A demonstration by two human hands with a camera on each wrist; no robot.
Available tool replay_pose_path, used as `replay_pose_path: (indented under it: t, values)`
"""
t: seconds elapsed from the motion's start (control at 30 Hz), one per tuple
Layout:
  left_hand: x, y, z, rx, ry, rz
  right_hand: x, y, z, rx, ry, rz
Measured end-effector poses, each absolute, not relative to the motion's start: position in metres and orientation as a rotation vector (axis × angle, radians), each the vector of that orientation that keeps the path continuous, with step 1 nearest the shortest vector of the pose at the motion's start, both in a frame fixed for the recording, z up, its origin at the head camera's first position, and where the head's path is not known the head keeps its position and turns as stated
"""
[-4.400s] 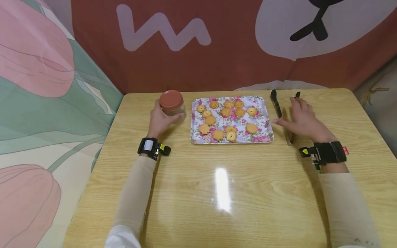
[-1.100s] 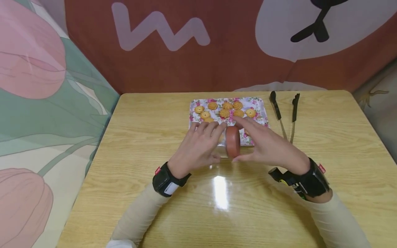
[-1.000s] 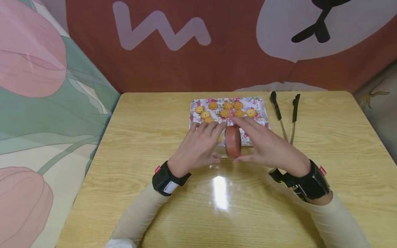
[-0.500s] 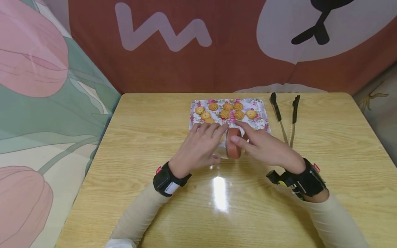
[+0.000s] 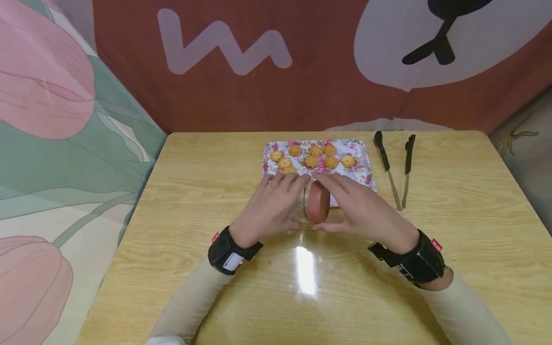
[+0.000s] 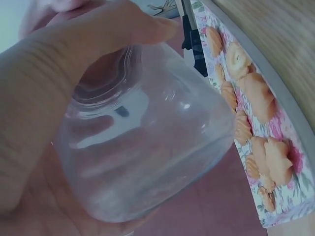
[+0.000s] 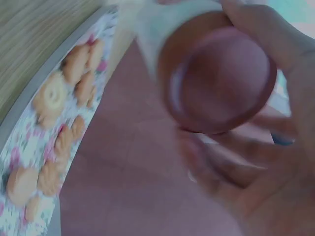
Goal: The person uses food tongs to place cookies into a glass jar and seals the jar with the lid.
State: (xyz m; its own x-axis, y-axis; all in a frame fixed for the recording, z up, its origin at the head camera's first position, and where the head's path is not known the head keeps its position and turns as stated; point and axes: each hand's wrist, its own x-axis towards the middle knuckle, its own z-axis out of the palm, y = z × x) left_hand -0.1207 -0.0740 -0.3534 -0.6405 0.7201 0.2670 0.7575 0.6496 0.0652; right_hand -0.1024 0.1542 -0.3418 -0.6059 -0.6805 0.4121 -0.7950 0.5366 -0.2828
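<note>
A see-through jar (image 6: 162, 142) with a brownish-red lid (image 5: 317, 203) is held on its side in front of the tray, its lid end turned to the right. My left hand (image 5: 272, 205) grips the jar's body, fingers over the far side and thumb on the near side. Around the lid curl the fingers and thumb of my right hand (image 5: 366, 207). In the right wrist view, the thumb lies on one edge of the lid (image 7: 226, 81) and fingers sit against the opposite edge. Most of the jar's body is hidden behind the left hand in the head view.
Just behind the hands lies a flowered tray (image 5: 364, 178) bearing several cookies (image 5: 316, 151), its front partly covered by the hands. Tongs (image 5: 385, 155) with black tips rest spread on the wooden table (image 5: 207, 163) to the tray's right. A patterned cloth (image 5: 327, 86) hangs behind the table.
My left hand has brought the jar from left of the tray to the front middle and laid it sideways. My right hand left the tongs for the lid; its thumb has since shifted to the near edge.
</note>
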Motion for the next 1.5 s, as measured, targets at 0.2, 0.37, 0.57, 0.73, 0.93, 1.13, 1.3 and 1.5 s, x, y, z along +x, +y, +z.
replay_pose_path:
  t: [0.2, 0.37, 0.57, 0.73, 0.93, 1.13, 1.3, 1.5]
  values:
    - [-0.13, -0.086, -0.351, -1.194, -2.654, -0.442, -0.102, 0.15, -0.342, 1.292, -2.305, 0.542]
    - [-0.136, -0.093, -0.35, -1.187, -2.613, -0.737, -0.102, 0.154, -0.34, 1.239, -2.271, 0.645]
    - [-0.146, -0.102, -0.351, -1.082, -2.517, -0.94, -0.103, 0.161, -0.342, 1.164, -2.366, 0.726]
    - [-0.157, -0.112, -0.356, -0.98, -2.416, -1.12, -0.104, 0.162, -0.344, 1.193, -2.383, 0.729]
    - [-0.163, -0.12, -0.353, -0.829, -2.307, -1.265, -0.105, 0.162, -0.348, 1.246, -2.434, 0.644]
    - [-0.189, -0.129, -0.387, -0.598, -2.314, -1.278, -0.104, 0.162, -0.357, 1.301, -2.616, 0.632]
    - [-0.193, -0.131, -0.393, -0.437, -2.287, -1.373, -0.102, 0.159, -0.367, 1.304, -2.787, 0.633]
    - [-0.195, -0.141, -0.409, -0.26, -2.285, -1.512, -0.103, 0.152, -0.382, 1.345, -2.926, 0.638]
